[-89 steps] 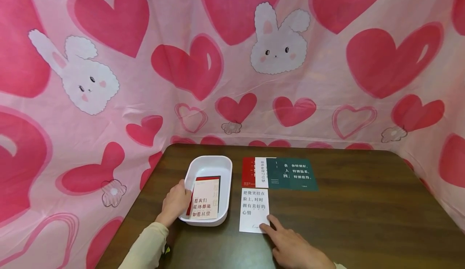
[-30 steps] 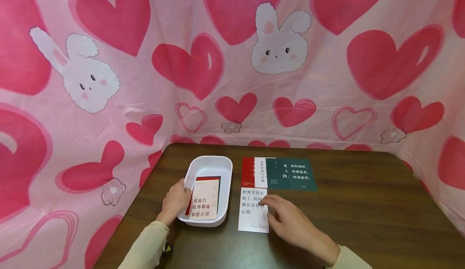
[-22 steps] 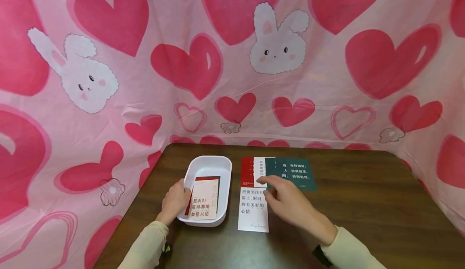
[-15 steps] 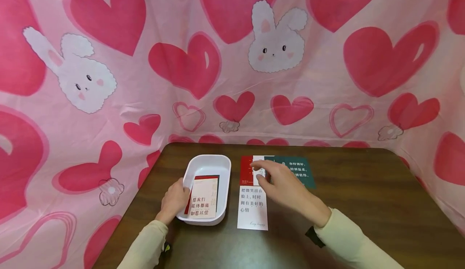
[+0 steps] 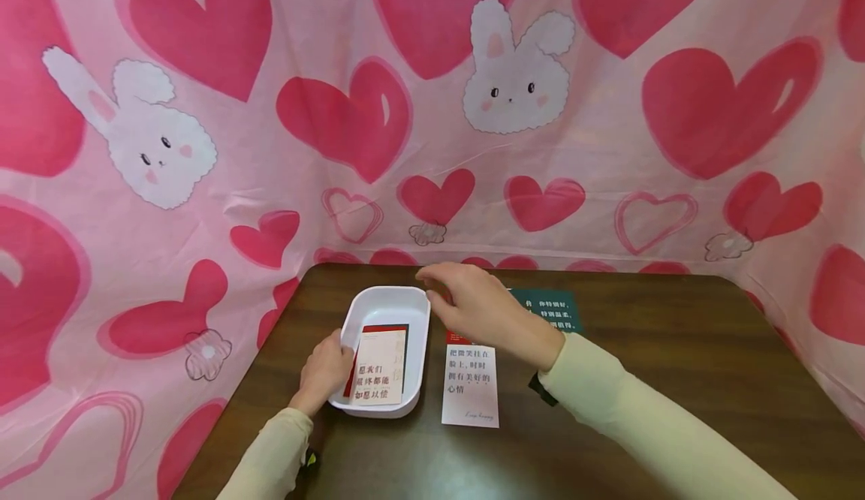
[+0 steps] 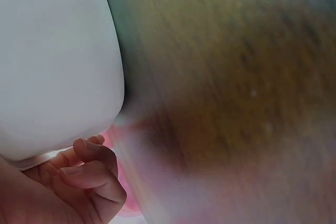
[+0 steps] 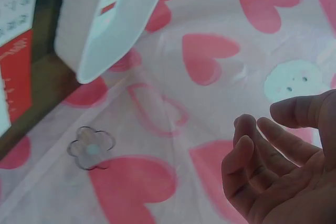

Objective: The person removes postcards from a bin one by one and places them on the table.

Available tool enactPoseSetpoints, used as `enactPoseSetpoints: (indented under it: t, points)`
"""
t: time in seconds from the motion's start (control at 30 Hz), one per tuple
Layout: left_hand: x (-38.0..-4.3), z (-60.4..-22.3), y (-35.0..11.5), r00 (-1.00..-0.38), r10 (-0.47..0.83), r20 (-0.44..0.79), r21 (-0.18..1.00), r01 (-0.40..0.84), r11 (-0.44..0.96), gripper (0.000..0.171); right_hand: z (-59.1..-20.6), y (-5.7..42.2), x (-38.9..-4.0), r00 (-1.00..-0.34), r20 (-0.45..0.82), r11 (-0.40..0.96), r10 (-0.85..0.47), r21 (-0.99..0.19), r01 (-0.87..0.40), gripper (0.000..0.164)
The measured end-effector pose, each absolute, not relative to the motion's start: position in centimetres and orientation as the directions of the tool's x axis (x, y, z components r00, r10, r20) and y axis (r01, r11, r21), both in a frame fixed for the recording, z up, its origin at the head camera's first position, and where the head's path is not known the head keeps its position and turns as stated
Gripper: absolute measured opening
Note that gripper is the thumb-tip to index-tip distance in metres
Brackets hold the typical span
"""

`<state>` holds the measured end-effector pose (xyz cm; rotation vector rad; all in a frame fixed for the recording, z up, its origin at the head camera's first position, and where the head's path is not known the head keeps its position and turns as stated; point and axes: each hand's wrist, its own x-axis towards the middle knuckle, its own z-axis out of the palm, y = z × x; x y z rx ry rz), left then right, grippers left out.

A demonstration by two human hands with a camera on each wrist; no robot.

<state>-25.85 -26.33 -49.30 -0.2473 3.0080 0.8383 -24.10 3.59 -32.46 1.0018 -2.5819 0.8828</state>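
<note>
With its fingers at the rim, my left hand (image 5: 327, 371) grips the left side of a white plastic tray (image 5: 390, 306). In the left wrist view, curled fingers (image 6: 97, 174) sit against the tray's edge. Inside the tray lies a beige printed card (image 5: 380, 357) over a red and a dark green one. My right hand (image 5: 473, 301), held above the table near the tray's far right corner, has nothing in it; its fingers are loosely bent in the right wrist view. Below it, partly hidden, are a green card (image 5: 556, 303) and a red card (image 5: 459, 338). A white card (image 5: 469, 402) lies nearer.
Everything stands on a dark brown wooden table (image 5: 676, 380). A pink cloth (image 5: 324, 207) with hearts and rabbits hangs behind it and at the sides.
My right hand has left the white card, passed over the row of cards and moved away and left toward the tray. The left hand and the tray stay put.
</note>
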Motion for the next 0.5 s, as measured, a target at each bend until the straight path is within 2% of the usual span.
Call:
enactPoseSetpoints:
  t: [0.27, 0.5]
  points:
    - [-26.0, -49.1, -26.4, -0.987, -0.147, -0.058, 0.514, -0.156, 0.844, 0.043, -30.9, -0.5, -26.1, -0.692, 0.417, 0.591, -0.590, -0.360, -0.722, 0.030]
    - [-25.8, -49.1, -26.2, -0.986, -0.149, -0.071, 0.520, -0.164, 0.838, 0.046, -32.0, -3.1, -28.4, -0.701, 0.390, 0.626, -0.597, -0.321, -0.711, 0.022]
